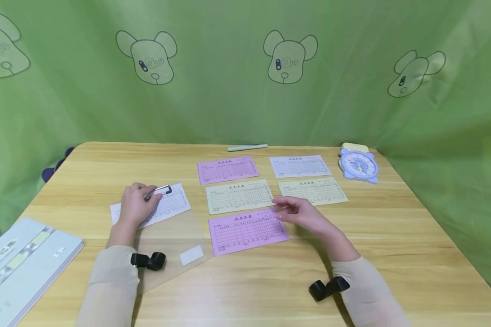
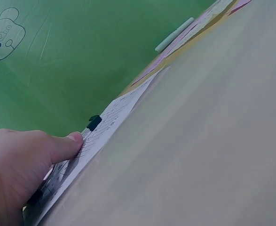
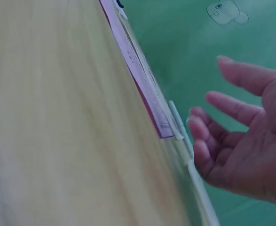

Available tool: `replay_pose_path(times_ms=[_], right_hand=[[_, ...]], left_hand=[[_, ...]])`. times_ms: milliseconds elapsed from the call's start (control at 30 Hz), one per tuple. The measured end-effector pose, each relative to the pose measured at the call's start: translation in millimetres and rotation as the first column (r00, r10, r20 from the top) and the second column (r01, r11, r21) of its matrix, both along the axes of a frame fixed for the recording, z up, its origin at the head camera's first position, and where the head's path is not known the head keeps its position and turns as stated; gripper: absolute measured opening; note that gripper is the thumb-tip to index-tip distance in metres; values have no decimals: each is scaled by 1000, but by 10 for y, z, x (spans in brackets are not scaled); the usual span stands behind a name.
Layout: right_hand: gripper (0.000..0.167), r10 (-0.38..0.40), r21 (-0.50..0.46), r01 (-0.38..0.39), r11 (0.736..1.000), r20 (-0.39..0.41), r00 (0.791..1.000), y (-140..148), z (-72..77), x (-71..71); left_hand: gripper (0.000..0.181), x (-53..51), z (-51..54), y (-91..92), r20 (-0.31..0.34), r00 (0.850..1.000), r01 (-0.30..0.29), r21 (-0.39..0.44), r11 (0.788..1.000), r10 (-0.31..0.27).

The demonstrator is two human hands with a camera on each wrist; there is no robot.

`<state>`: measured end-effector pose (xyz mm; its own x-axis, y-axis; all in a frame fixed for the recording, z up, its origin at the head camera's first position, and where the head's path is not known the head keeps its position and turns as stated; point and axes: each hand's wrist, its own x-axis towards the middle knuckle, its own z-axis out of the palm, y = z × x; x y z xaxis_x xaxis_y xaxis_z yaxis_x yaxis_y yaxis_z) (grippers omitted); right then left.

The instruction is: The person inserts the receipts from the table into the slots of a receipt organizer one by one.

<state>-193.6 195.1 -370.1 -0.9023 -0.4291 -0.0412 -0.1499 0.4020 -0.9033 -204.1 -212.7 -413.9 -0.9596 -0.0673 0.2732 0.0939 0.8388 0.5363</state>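
Observation:
My left hand (image 1: 137, 204) grips the metal clip (image 1: 158, 192) with black ends, its thumb lying over it. Under this hand lies a white printed form (image 1: 173, 202) at the upper part of a see-through clipboard (image 1: 167, 240). My right hand (image 1: 303, 215) hovers by the upper right corner of the near purple form (image 1: 247, 231), fingers loosely bent and holding nothing, as the right wrist view shows. Beyond lie a pale yellow form (image 1: 239, 196), another purple form (image 1: 227, 170), a second pale yellow form (image 1: 313, 190) and a bluish-white form (image 1: 299, 166).
A capped pen (image 1: 247, 147) lies along the table's far edge. At the back right is a blue animal-shaped clock toy (image 1: 358, 164). A thick light-blue folder or book (image 1: 32, 268) lies at the left. Green curtain (image 1: 229, 100) surrounds the wooden table (image 1: 393, 254).

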Motion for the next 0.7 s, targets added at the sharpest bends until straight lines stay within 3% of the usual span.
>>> replay_pose_path(times_ms=[200, 333, 700], right_hand=[[43, -17, 69, 19, 997, -32, 999, 55, -152, -14], [46, 20, 139, -8, 990, -80, 997, 64, -197, -22], [61, 131, 356, -52, 933, -204, 970, 36, -222, -3]], left_hand=[[39, 5, 2, 0, 39, 999, -8, 8, 1000, 8], [39, 3, 2, -2, 37, 999, -11, 10, 1000, 11], [38, 0, 18, -2, 25, 1000, -12, 38, 999, 11]])
